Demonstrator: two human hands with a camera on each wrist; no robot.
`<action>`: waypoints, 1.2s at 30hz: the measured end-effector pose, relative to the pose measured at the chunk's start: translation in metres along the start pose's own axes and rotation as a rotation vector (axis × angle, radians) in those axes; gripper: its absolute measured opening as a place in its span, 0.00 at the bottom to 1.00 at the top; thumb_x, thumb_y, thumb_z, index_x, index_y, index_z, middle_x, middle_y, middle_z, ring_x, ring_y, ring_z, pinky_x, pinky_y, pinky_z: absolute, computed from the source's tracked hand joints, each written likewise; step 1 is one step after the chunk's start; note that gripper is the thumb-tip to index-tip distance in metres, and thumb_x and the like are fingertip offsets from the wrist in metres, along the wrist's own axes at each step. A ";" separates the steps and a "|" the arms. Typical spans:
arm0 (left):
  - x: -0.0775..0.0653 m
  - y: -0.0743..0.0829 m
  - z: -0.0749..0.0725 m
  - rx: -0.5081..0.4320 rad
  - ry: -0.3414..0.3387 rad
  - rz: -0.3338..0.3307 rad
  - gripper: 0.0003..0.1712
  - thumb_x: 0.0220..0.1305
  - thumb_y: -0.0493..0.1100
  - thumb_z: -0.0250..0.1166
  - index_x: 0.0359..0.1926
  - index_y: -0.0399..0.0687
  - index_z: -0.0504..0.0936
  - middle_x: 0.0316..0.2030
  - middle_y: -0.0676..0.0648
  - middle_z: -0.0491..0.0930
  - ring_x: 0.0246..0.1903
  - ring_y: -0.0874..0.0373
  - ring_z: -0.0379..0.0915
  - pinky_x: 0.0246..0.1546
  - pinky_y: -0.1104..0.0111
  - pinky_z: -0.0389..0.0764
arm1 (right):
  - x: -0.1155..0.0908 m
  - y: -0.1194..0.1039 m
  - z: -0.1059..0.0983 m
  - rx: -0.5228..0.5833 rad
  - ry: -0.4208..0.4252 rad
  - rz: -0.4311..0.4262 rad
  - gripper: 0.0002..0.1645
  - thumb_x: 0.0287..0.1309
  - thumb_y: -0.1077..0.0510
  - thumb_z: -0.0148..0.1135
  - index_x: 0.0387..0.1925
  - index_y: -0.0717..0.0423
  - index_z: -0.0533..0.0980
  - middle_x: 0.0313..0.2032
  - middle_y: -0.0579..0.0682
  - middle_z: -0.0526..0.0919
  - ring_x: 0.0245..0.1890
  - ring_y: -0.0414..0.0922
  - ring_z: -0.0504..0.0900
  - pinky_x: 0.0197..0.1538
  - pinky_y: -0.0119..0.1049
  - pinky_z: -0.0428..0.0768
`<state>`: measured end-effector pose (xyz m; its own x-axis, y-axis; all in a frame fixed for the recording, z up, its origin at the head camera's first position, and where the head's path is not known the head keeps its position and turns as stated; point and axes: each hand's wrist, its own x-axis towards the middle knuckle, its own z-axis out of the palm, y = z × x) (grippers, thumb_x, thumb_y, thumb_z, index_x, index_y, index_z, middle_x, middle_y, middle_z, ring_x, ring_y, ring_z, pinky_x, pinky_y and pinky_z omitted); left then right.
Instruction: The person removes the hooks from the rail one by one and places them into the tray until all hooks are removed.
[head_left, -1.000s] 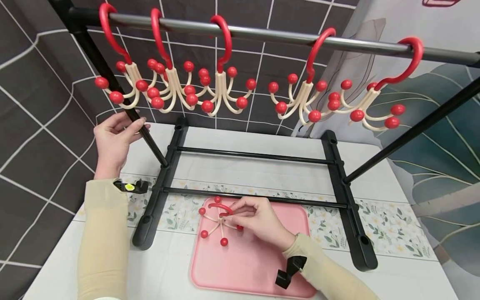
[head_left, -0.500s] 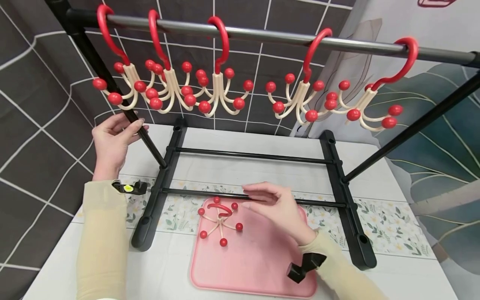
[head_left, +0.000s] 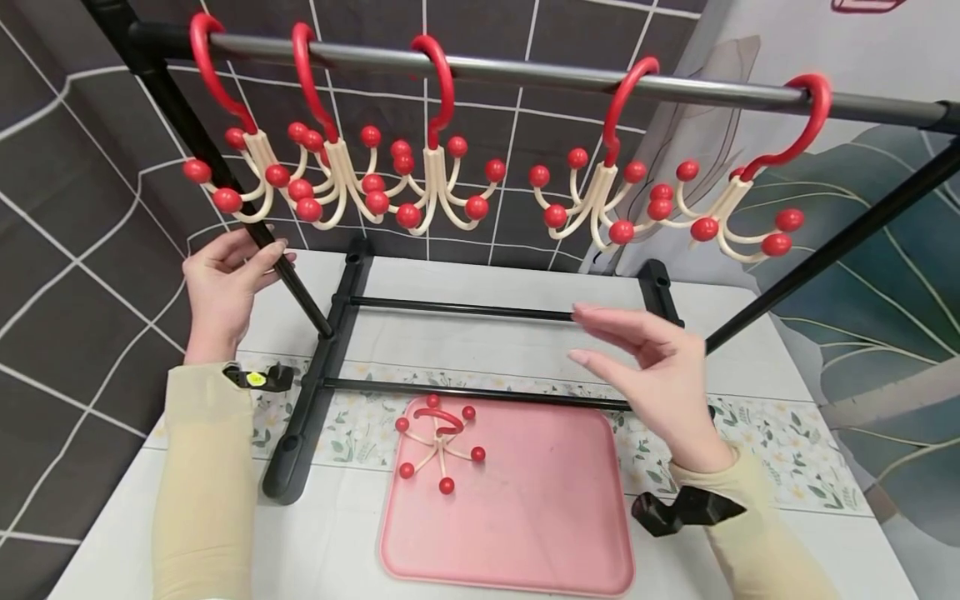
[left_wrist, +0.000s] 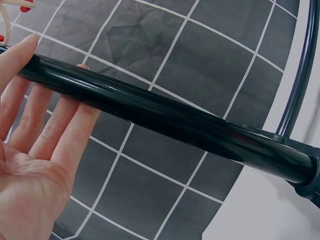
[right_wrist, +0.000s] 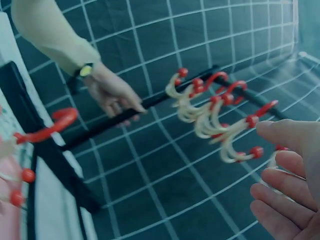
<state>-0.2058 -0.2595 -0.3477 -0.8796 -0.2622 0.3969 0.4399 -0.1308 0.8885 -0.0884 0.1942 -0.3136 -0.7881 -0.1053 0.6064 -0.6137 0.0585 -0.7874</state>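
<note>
My left hand (head_left: 225, 287) holds the rack's black left post (left_wrist: 145, 107), thumb on one side and fingers on the other. Loosely spread and holding nothing, my right hand (head_left: 656, 367) hovers over the right part of the rack's base. A multi-arm hook hanger (head_left: 441, 442), with cream arms, red ball tips and a red hook, lies on the pink tray (head_left: 525, 533). Several like it hang by their hooks from the metal rail (head_left: 525, 73), among them the middle hanger (head_left: 435, 167) and the rightmost hanger (head_left: 727, 208).
The rack's left foot (head_left: 300, 442) and the lower crossbar (head_left: 465, 389) stand on the white table (head_left: 330, 533), behind and beside the tray. A right post (head_left: 840, 242) slants up to the rail. Dark cloth with a white grid (head_left: 82, 275) hangs behind; a patterned curtain (head_left: 885, 275) is on the right.
My right hand has let go of the hanger on the tray and moved right and up, its fingers spreading. My left hand stays on the post.
</note>
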 end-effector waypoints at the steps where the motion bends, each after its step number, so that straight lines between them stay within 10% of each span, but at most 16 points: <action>1: 0.000 0.000 0.000 -0.003 0.001 -0.001 0.23 0.57 0.28 0.75 0.54 0.25 0.82 0.38 0.42 0.87 0.33 0.56 0.88 0.38 0.67 0.85 | 0.002 -0.004 -0.003 0.007 0.014 -0.019 0.26 0.42 0.84 0.73 0.48 0.76 0.81 0.47 0.68 0.85 0.49 0.53 0.86 0.56 0.43 0.81; 20: -0.002 0.000 0.000 0.022 0.016 0.012 0.22 0.57 0.28 0.75 0.53 0.24 0.82 0.36 0.42 0.87 0.33 0.56 0.88 0.37 0.68 0.85 | 0.050 -0.066 -0.060 0.079 0.476 -0.196 0.24 0.41 0.83 0.74 0.44 0.87 0.76 0.44 0.73 0.83 0.45 0.55 0.88 0.53 0.40 0.83; 36: -0.001 0.000 0.001 0.018 0.019 0.006 0.20 0.57 0.28 0.75 0.52 0.28 0.84 0.37 0.42 0.87 0.33 0.56 0.88 0.37 0.69 0.85 | 0.094 -0.071 -0.092 -0.223 0.659 0.045 0.28 0.43 0.62 0.84 0.49 0.62 0.85 0.50 0.56 0.87 0.50 0.43 0.86 0.61 0.32 0.76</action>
<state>-0.2054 -0.2583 -0.3473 -0.8732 -0.2813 0.3980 0.4418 -0.1123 0.8900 -0.1230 0.2713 -0.1903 -0.6343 0.5223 0.5699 -0.5192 0.2584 -0.8147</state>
